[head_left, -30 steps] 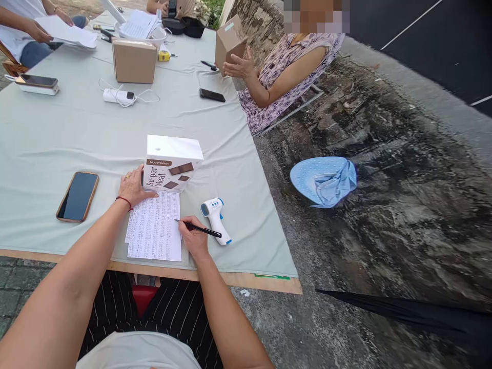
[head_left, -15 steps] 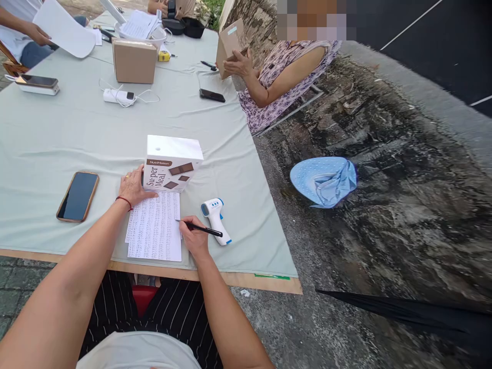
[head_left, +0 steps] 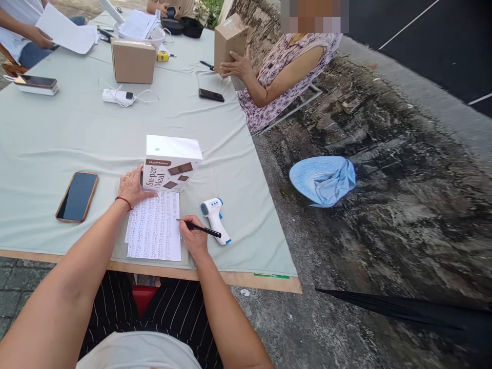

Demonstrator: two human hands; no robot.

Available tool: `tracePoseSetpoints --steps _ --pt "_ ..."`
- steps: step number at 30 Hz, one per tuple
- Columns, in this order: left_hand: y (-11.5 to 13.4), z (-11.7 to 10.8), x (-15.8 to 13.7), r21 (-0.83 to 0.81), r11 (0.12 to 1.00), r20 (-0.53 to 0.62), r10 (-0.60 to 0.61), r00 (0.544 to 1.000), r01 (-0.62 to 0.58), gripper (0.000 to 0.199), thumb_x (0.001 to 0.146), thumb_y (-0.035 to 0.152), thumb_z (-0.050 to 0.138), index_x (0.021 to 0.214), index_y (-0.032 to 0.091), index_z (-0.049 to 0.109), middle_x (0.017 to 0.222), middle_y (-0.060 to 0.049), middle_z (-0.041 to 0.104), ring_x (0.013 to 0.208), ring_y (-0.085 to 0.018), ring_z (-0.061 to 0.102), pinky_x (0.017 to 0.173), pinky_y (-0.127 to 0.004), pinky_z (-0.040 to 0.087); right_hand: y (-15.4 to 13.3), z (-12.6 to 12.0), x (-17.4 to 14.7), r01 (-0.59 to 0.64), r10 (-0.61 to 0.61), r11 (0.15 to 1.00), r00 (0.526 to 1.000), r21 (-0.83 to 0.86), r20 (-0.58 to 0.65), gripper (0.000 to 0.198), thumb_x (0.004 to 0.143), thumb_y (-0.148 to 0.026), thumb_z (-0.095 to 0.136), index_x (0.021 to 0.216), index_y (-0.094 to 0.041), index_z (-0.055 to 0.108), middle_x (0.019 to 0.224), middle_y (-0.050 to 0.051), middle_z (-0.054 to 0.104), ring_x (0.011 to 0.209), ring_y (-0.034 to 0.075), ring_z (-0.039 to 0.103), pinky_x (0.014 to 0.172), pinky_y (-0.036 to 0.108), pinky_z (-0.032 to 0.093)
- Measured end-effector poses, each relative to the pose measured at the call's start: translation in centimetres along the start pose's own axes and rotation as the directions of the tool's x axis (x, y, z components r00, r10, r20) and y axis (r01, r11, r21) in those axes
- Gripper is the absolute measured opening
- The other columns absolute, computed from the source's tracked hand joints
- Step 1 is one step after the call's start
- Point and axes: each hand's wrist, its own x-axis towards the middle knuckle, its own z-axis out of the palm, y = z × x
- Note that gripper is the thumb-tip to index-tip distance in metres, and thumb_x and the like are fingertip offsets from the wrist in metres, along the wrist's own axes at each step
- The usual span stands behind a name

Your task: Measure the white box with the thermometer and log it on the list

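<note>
The hands are working apart over the paper [head_left: 154, 236], which is lying near the close edge of the table [head_left: 88, 133]. The right hand [head_left: 193, 237] is clamping the pen [head_left: 203, 229] between its fingers, and the tip is pointing at the paper's right side. The left hand [head_left: 132, 187] is spreading open, its thumb reaching over the paper and its fingers lying just beside the white box [head_left: 172, 169]; whether they are pressing the box, I cannot tell. The box is standing upright at the paper's far end. The thermometer [head_left: 213, 218] is lying just right of the right hand, and the phone [head_left: 77, 197] is lying left of the paper. Farther up, a seated person [head_left: 288, 66] is holding a carton [head_left: 231, 41], while another person [head_left: 25, 33] is holding sheets [head_left: 67, 33]
</note>
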Motion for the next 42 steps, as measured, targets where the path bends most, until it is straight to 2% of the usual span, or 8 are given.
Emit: tracePoseSetpoints --steps 16,21,25,28,31,35,39,42 --pt "-0.1 0.1 0.1 -0.004 1.0 -0.006 0.003 1.0 -0.003 0.101 0.06 0.054 0.08 0.145 0.027 0.032 0.135 -0.01 0.055 0.127 -0.035 0.047 0.105 -0.049 0.034 0.0 0.1 0.0 0.0 -0.001 1.0 0.999 -0.014 -0.045 0.013 0.074 -0.033 0.054 0.067 -0.022 0.057 0.06 -0.003 0.056 0.057 0.014 0.048 0.057 0.029 0.041" --pt "-0.3 0.1 0.1 -0.014 1.0 -0.013 0.012 1.0 -0.013 0.09 0.068 0.054 0.073 0.144 0.026 0.033 0.132 -0.009 0.057 0.125 -0.034 0.049 0.104 -0.048 0.034 0.1 0.1 -0.1 0.002 -0.002 1.0 1.0 -0.023 -0.019 0.013 0.075 -0.032 0.055 0.068 -0.022 0.057 0.058 -0.003 0.055 0.056 0.014 0.047 0.055 0.028 0.041" --pt "-1.0 0.4 0.2 -0.072 0.996 -0.014 0.056 0.998 -0.057 0.08 0.076 0.055 0.065 0.144 0.025 0.036 0.127 -0.008 0.061 0.121 -0.033 0.051 0.103 -0.048 0.034 0.5 0.0 -0.1 0.061 -0.064 0.997 0.995 -0.048 -0.072 0.014 0.079 -0.032 0.053 0.071 -0.021 0.057 0.062 -0.002 0.056 0.058 0.015 0.049 0.058 0.029 0.044" --pt "-1.5 0.7 0.4 -0.112 0.991 -0.032 0.075 0.997 -0.079 0.077 0.079 0.057 0.06 0.144 0.022 0.036 0.121 -0.009 0.064 0.116 -0.033 0.053 0.102 -0.048 0.034 1.0 -0.3 0.1 0.181 -0.196 0.976 0.973 -0.123 -0.124 0.019 0.087 -0.035 0.051 0.086 -0.02 0.063 0.079 0.003 0.064 0.075 0.018 0.058 0.072 0.033 0.05" --pt "-1.7 0.9 0.5 -0.144 0.986 -0.06 0.078 0.995 -0.086 0.075 0.084 0.058 0.054 0.146 0.021 0.035 0.12 -0.01 0.064 0.108 -0.03 0.057 0.1 -0.048 0.035 1.7 -0.9 0.4 0.327 -0.347 0.915 0.936 -0.236 -0.052 0.028 0.093 -0.029 0.044 0.106 -0.02 0.066 0.097 0.008 0.064 0.093 0.022 0.059 0.085 0.038 0.05" --pt "-1.9 1.2 0.7 -0.199 0.976 -0.117 0.069 0.991 -0.091 0.066 0.091 0.056 0.044 0.145 0.019 0.037 0.119 -0.009 0.064 0.1 -0.026 0.058 0.099 -0.046 0.036 2.1 -1.9 0.8 0.421 -0.404 0.821 0.906 -0.386 0.129 0.044 0.094 -0.015 0.035 0.129 -0.02 0.06 0.107 0.011 0.06 0.099 0.023 0.055 0.087 0.04 0.049" --pt "-2.2 1.3 0.8 -0.248 0.965 -0.183 0.045 0.982 -0.09 0.058 0.095 0.053 0.038 0.141 0.017 0.044 0.109 -0.009 0.066 0.095 -0.025 0.058 0.095 -0.044 0.039 2.1 -2.5 1.3 0.475 -0.386 0.698 0.88 -0.535 0.278 0.047 0.094 -0.011 0.033 0.132 -0.02 0.058 0.103 0.01 0.059 0.095 0.022 0.052 0.086 0.039 0.047" --pt "-2.4 1.4 0.8 -0.252 0.963 -0.209 0.04 0.977 -0.093 0.054 0.096 0.052 0.035 0.137 0.018 0.048 0.102 -0.008 0.066 0.094 -0.025 0.058 0.093 -0.042 0.039 2.3 -2.4 1.7 0.5 -0.379 0.636 0.866 -0.588 0.327 0.048 0.093 -0.007 0.032 0.127 -0.021 0.063 0.1 0.01 0.059 0.092 0.022 0.051 0.083 0.037 0.047"
